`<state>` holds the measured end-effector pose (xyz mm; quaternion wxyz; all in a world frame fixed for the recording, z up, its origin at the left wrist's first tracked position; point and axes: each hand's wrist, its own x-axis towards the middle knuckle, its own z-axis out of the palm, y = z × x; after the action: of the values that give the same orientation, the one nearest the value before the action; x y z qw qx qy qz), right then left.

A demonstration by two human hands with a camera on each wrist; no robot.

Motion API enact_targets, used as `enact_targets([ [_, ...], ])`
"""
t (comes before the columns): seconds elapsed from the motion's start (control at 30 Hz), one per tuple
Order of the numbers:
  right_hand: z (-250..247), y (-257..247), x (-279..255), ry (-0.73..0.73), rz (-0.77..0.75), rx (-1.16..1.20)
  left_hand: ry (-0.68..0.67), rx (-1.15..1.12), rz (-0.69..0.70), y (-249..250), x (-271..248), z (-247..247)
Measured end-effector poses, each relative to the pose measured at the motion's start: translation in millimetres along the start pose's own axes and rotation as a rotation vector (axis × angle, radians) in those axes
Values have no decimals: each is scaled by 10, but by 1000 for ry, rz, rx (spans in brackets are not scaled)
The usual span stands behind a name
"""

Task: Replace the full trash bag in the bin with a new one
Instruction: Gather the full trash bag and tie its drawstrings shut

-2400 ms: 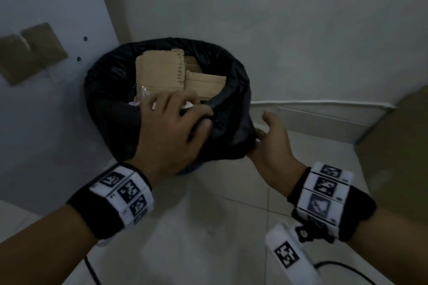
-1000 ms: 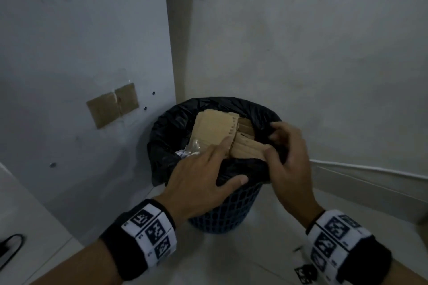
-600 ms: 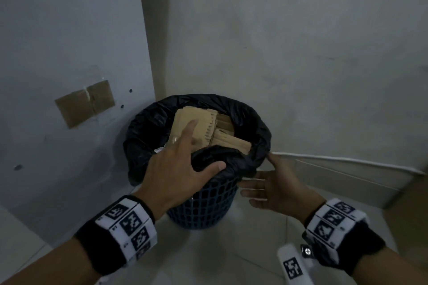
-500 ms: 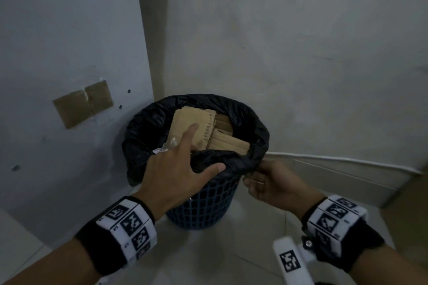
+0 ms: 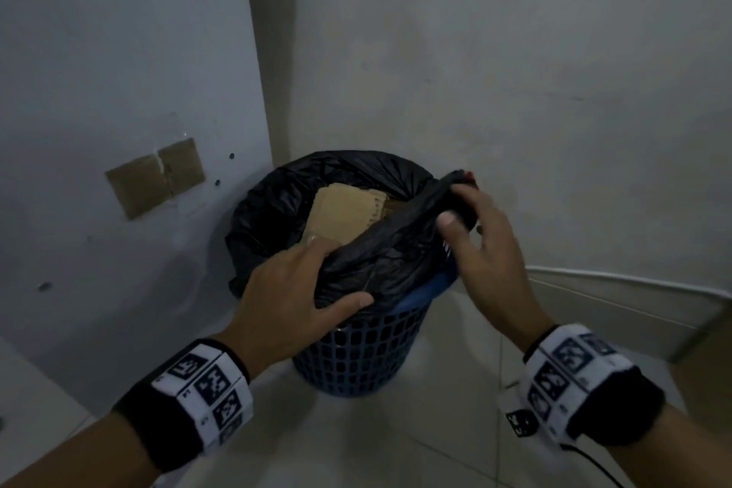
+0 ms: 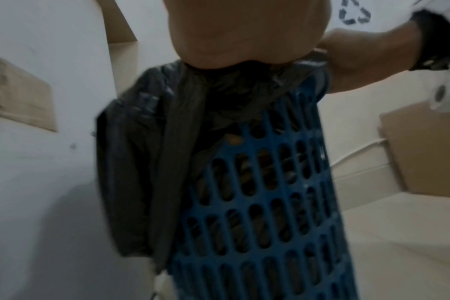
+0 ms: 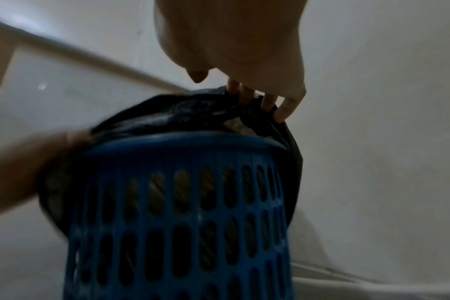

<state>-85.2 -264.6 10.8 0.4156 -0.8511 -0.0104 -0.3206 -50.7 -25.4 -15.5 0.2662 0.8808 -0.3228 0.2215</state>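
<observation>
Trash bag (image 5: 376, 250) in grip of right hand (image 5: 489, 250), left hand (image 5: 293, 297) spread atop

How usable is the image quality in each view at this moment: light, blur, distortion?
Head view: dim but fairly sharp; the black plastic trash bag loses fold detail. Left wrist view: blue perforated plastic bin and bag softened by motion blur. Right wrist view: left hand smeared, right hand sharper, its fingers distinct.

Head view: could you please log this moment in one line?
right hand grips trash bag edge above bin rim | left hand rests on trash bag | cardboard inside
</observation>
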Motion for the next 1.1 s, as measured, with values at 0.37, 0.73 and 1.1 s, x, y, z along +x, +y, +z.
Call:
enact_targets([
  [0.37,459,52,-439,9,-171,-541,255,213,-199,-572,165,-384],
  [0.73,254,-72,-682,-40,-180,-214,-22,28,66,410,213,-53],
  [1.1,-61,289,-311,-40,802,284,-73,150,136,307,74,80],
])
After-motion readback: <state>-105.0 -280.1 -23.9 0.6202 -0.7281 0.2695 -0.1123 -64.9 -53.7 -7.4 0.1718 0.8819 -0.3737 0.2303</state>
